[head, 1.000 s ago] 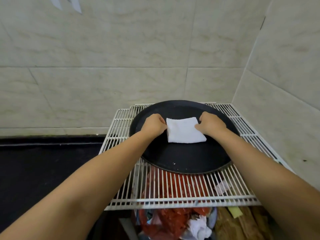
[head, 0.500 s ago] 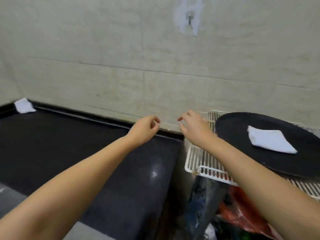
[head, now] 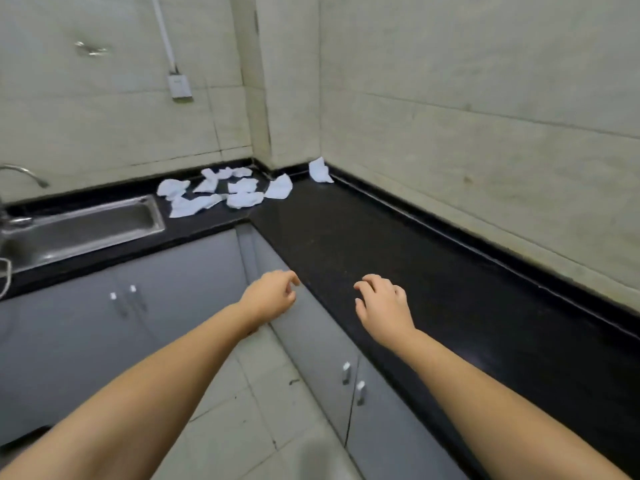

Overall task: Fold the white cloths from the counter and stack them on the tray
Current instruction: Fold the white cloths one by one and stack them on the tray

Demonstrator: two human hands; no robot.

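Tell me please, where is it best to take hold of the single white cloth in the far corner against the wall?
Probably pinch the single cloth at its raised upper edge, coming from the open counter side. It leans crumpled against the wall, so the back is blocked. Both hands are empty.

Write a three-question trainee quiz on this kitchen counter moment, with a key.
1. True or false: both hands hold a cloth.
2. Where does the pile of crumpled white cloths lie? A) in the sink B) on the counter between the sink and the corner C) on the floor
3. Fill in: one separate cloth lies against the ____ past the corner.

Key
1. False: the left hand and right hand are empty, fingers loosely curled.
2. B: on the black counter, right of the steel sink.
3. Wall.
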